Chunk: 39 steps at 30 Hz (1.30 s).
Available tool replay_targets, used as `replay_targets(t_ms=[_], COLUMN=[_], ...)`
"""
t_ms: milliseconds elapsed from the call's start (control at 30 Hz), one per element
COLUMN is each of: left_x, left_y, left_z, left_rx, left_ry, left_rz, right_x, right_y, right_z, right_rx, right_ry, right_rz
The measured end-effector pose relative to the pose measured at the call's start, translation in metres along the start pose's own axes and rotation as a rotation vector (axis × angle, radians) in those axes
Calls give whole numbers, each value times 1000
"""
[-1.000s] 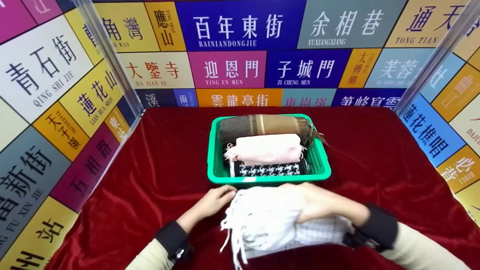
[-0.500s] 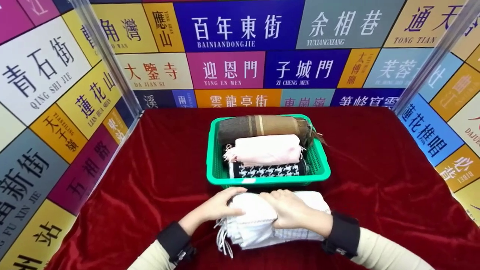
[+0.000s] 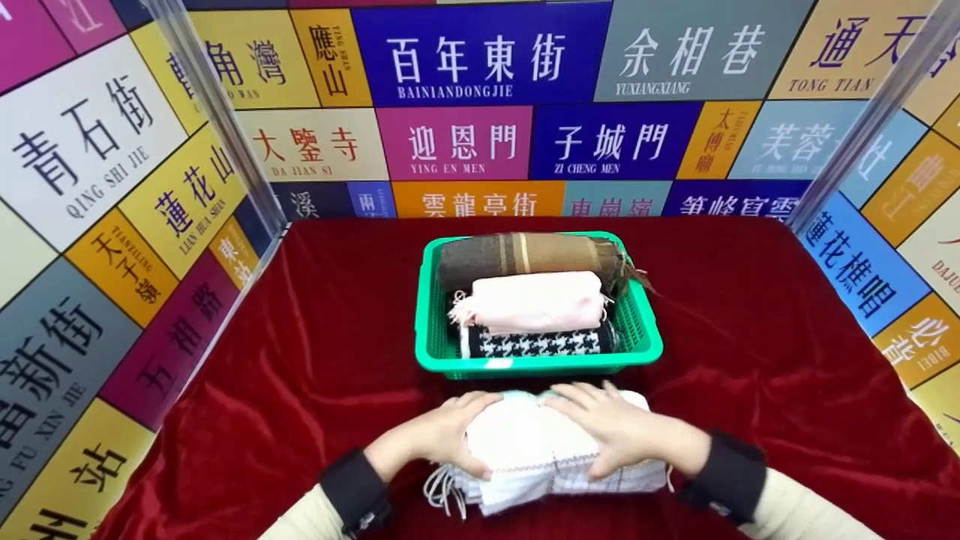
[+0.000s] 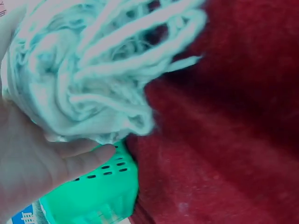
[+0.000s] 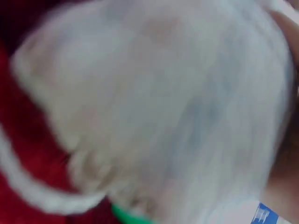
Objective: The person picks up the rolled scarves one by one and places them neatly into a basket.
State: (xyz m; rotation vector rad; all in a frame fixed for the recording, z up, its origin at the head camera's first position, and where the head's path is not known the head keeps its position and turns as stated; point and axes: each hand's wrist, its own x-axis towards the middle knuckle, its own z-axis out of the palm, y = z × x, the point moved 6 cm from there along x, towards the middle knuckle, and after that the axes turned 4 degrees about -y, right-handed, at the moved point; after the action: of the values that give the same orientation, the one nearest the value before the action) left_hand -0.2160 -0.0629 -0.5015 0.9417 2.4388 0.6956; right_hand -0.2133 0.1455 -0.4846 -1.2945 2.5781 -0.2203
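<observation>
A rolled white scarf (image 3: 536, 439) with faint grey checks lies on the red cloth in front of the basket. My left hand (image 3: 452, 435) grips its left end, thumb on the near side and fingers over the far side. White fringe (image 4: 107, 70) spills from that end in the left wrist view, beside the left hand (image 4: 37, 163). On the right half of the roll, my right hand (image 3: 622, 429) holds it the same way, fingers spread over the top. In the right wrist view the scarf (image 5: 163, 102) is blurred and fills most of the frame.
Just beyond the hands stands a green plastic basket (image 3: 540, 366). Inside are a brown striped scarf (image 3: 487, 259), a pale pink rolled scarf (image 3: 536, 300) and a black-and-white houndstooth scarf (image 3: 536, 343). Red velvet (image 3: 330, 315) covers the table, with printed sign panels (image 3: 480, 60) around it.
The white scarf was lifted and loose-ended in the right hand, then rolled and lowered onto the cloth. The left hand came onto it, and the right hand has spread its fingers and shifted right.
</observation>
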Motion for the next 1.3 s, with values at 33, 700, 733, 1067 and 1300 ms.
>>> replay_targets(t_ms=[33, 700, 733, 1067, 1300], left_x=[0, -3, -3, -4, -3], left_y=[-1, -25, -26, -30, -31], left_z=[2, 15, 16, 21, 22], left_rx=[-12, -260, -265, -344, -376], left_ry=[2, 52, 58, 98, 114], left_rz=[1, 21, 8, -25, 3], right_x=[-5, -61, -60, -60, -60], right_y=[6, 75, 76, 78, 79], right_z=[0, 40, 41, 44, 45], right_rx=[15, 755, 766, 822, 843], right_ry=[-5, 201, 198, 173, 177], right_rz=[11, -4, -8, 22, 78])
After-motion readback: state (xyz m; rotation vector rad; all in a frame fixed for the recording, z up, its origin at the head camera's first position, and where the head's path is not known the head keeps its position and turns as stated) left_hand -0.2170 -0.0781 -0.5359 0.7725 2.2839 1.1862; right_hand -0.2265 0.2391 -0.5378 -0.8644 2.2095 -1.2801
